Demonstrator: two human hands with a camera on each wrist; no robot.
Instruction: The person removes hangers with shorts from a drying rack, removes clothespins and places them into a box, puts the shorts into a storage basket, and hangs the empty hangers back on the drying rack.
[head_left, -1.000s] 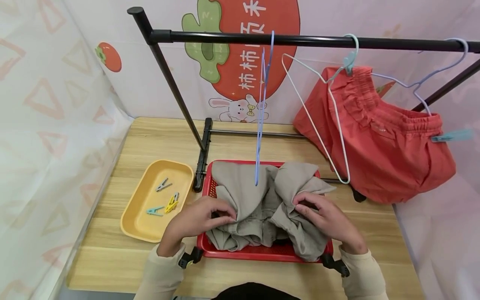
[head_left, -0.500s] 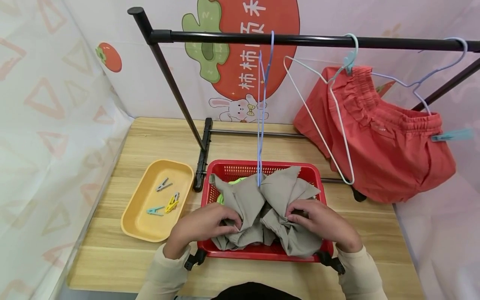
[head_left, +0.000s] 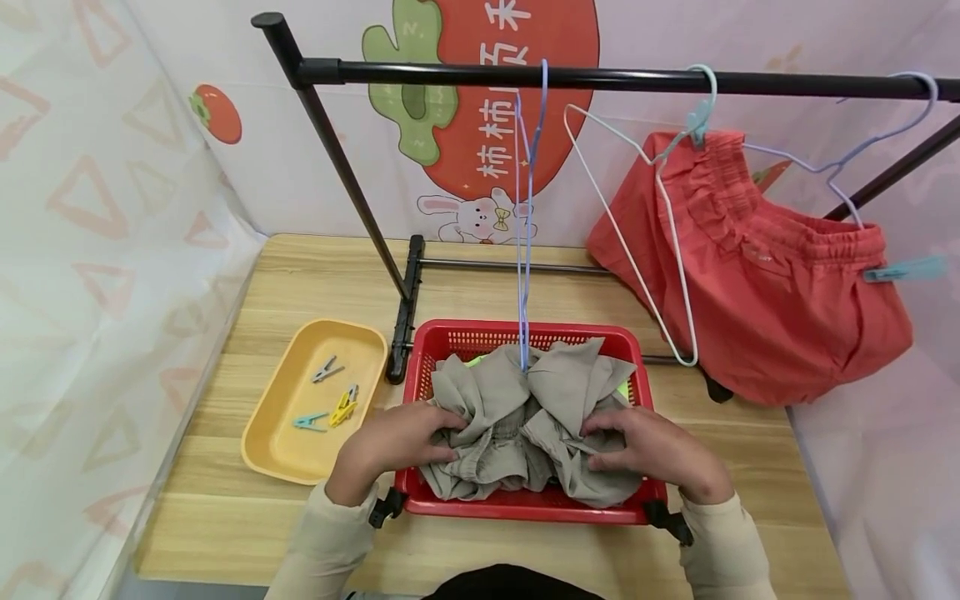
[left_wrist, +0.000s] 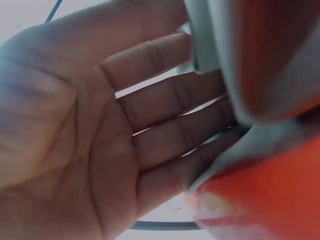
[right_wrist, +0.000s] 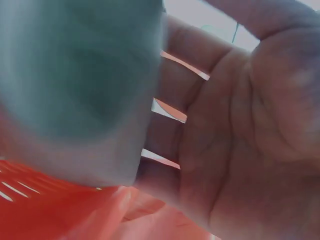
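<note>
A crumpled grey garment (head_left: 487, 400) with a gathered waistband lies in the red basket (head_left: 525, 508), partly covering a bright green item. My left hand (head_left: 393, 442) rests at the garment's left side, thumb and fingers apart. On the right side my right hand (head_left: 660, 446) touches the cloth, likewise with a gap between thumb and fingers. In the left wrist view the palm faces the camera and grey cloth (left_wrist: 225, 75) hides the fingertips. The right wrist view also shows a spread palm, its fingertips behind blurred cloth (right_wrist: 80, 75).
A black rack bar (head_left: 465, 75) crosses above the basket. From it hang a bare blue hanger (head_left: 528, 250), a pale green hanger (head_left: 671, 225) and red shorts (head_left: 757, 275) with clothespins. Left of the basket, a yellow tray (head_left: 277, 450) holds several clothespins (head_left: 345, 406).
The grey garment was drawn down and towards the person, exposing the basket's far rim and some green. Both hands have gone from pinching the cloth to parted fingers. The hangers sway slightly.
</note>
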